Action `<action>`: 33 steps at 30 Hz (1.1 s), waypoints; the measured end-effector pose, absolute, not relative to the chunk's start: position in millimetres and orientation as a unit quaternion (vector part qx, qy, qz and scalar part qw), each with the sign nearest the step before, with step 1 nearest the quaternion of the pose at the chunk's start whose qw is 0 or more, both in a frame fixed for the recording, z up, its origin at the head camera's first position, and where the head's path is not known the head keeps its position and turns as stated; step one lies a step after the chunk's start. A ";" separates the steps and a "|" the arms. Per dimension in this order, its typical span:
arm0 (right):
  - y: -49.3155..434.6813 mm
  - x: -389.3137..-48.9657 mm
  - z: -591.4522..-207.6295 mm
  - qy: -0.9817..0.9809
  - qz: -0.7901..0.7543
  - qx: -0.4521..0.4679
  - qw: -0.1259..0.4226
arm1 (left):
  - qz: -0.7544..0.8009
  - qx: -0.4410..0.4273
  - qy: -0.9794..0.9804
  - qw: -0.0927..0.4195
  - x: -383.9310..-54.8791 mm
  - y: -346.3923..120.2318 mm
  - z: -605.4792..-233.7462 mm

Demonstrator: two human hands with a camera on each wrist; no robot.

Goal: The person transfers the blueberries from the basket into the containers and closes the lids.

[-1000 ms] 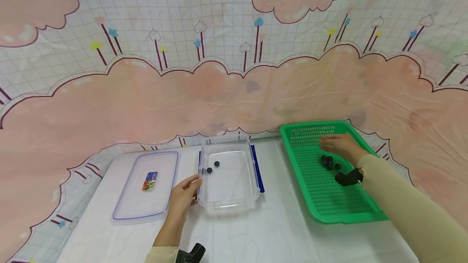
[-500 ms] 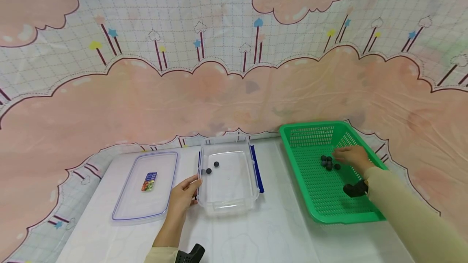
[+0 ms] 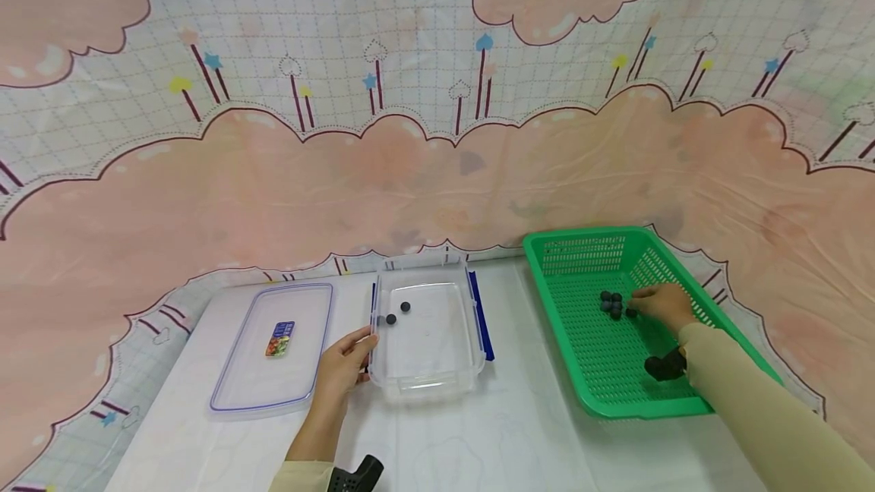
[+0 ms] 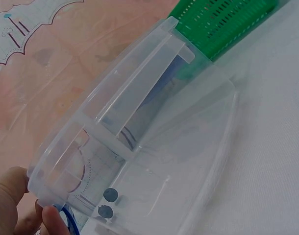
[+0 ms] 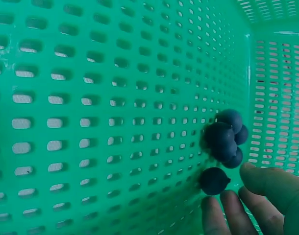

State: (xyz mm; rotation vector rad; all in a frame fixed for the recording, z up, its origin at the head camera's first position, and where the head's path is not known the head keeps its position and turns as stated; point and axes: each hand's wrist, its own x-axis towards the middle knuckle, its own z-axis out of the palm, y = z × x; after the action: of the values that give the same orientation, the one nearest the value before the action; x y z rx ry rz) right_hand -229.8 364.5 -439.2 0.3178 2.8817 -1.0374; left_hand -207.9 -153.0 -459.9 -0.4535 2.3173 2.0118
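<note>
Pinching the left side of the clear plastic container (image 3: 437, 348) between thumb and fingers, the left hand (image 3: 339, 365) steadies it on the white-covered table (image 3: 513, 431). Two blueberries (image 3: 405, 307) lie inside, near that side. In the green perforated basket (image 3: 557, 332), the right hand (image 3: 664, 305) has its thumb and fingertips apart beside a single blueberry (image 5: 214, 181); whether they touch it I cannot tell. A cluster of blueberries (image 5: 221, 142) sits just beyond. The blue-edged lid (image 3: 301, 378) lies flat left of the container.
</note>
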 end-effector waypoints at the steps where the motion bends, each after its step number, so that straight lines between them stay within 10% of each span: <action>1: 363.9 -229.3 -439.2 0.936 -0.334 0.102 0.031 | 0.649 -0.145 0.747 0.019 -207.9 -153.0 -460.1; 33: 364.7 -232.0 -446.9 0.925 -0.356 0.113 0.072 | 0.643 -0.151 0.750 0.017 -206.8 -150.9 -462.0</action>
State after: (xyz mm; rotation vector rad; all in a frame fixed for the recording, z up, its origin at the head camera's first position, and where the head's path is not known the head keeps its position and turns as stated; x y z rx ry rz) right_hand -232.0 364.7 -446.9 0.3383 2.7790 -1.0712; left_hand -206.8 -150.9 -462.0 -0.4701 2.3315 1.9993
